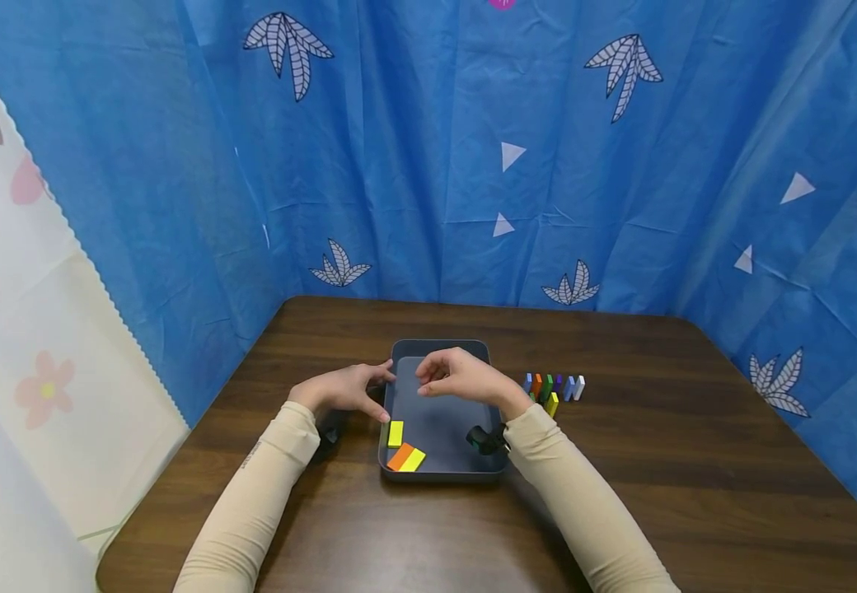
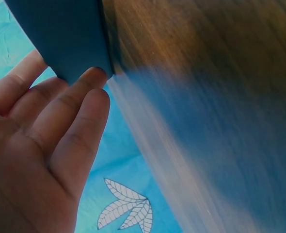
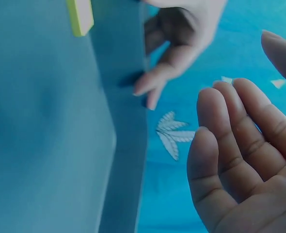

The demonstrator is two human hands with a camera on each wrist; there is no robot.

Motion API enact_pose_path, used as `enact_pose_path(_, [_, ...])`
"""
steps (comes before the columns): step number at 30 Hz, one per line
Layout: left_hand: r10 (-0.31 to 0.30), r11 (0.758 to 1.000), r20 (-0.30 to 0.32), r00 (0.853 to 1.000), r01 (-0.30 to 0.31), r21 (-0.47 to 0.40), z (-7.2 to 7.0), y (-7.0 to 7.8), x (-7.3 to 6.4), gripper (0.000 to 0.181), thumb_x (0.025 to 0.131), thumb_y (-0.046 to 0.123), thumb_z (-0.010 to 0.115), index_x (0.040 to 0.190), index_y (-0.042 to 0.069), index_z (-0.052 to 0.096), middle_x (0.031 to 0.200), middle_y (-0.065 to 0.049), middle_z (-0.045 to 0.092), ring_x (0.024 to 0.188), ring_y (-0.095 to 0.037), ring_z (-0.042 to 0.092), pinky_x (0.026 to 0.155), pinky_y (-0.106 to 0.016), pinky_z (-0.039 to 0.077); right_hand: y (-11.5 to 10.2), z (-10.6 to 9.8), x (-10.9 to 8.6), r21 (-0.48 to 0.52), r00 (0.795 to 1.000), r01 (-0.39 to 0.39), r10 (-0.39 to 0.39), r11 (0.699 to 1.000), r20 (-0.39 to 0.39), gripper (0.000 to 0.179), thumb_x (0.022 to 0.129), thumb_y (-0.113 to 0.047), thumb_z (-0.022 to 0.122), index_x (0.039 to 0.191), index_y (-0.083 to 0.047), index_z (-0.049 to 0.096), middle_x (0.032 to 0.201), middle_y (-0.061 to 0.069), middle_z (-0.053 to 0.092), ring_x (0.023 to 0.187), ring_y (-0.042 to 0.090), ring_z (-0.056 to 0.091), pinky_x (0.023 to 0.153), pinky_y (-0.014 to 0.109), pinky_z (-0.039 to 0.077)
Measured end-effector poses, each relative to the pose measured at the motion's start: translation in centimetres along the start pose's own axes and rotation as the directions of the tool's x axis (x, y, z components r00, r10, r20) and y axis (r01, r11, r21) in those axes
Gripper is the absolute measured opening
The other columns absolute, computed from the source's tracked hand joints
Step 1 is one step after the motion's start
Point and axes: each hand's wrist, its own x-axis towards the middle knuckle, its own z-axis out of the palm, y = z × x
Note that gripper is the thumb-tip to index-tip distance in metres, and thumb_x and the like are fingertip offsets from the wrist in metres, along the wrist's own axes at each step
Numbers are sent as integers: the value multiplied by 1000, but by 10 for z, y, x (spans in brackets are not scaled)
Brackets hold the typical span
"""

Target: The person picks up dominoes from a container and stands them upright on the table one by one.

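Three blocks (image 1: pixel 401 455) lie by the tray's (image 1: pixel 439 420) near left corner; more blocks (image 1: pixel 552 403) stand past its right edge. Left hand (image 1: pixel 345 388), fingers apart, at the left edge; empty right hand (image 1: pixel 467 380), fingers loosely bent, above. Best steady the tray lightly, wrists clear of blocks.

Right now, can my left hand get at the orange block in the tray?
Probably yes: your left hand is open at the side of the tray, and nothing lies over the orange block.
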Motion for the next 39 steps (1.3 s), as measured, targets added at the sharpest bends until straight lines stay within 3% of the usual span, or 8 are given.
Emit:
enact_pose_path(4, [-12,1000,-3,1000,12,-5,0,0,-1,101,66,40,75,143,12,16,138,2,40,128,-24,35,101,-42,34,0,7,10,25,998,-22,20,999,56,27,77,-26,68,101,-14,61,92,0,63,84,13,60,75,26,51])
enact_pose_path(13, [7,1000,4,1000,-7,-25,-1,2,-2,99,65,41,75,142,12,20,142,-1,35,129,-23,34,101,-42,34,4,23,28,88,981,-73,56,993,184,37,77,-17,68,109,0,58,93,4,63,85,14,59,77,26,50])
enact_pose_path(19, [-1,1000,-1,1000,1,-28,-3,1,-2,98,61,48,75,140,13,29,145,-3,28,129,-21,33,101,-42,35,9,34,35,77,970,-80,60,994,237,30,77,-16,69,104,-5,60,93,4,63,84,13,59,77,26,51])
enact_pose_path(28, [10,1000,-8,1000,-10,19,-2,-1,1,102,61,50,74,141,13,24,143,-2,33,128,-19,34,102,-42,34,14,43,39,77,961,-62,38,995,275,27,76,-15,70,101,-9,62,92,2,65,84,14,60,77,25,51])
enact_pose_path(33, [7,998,-11,1000,-7,55,-1,0,0,106,62,50,74,143,13,16,136,2,43,126,-19,37,100,-42,35,19,47,41,41,949,-75,59,996,310,25,75,-14,70,100,-11,63,89,0,65,80,13,60,75,24,50])
enact_pose_path(39, [3,1000,-5,1000,-3,5,-1,1,-1,97,64,46,75,141,13,26,142,-3,34,128,-21,35,101,-43,34,23,52,42,-34,939,-84,90,996,330,25,74,-16,71,98,-12,64,85,-1,64,75,11,58,71,23,49])
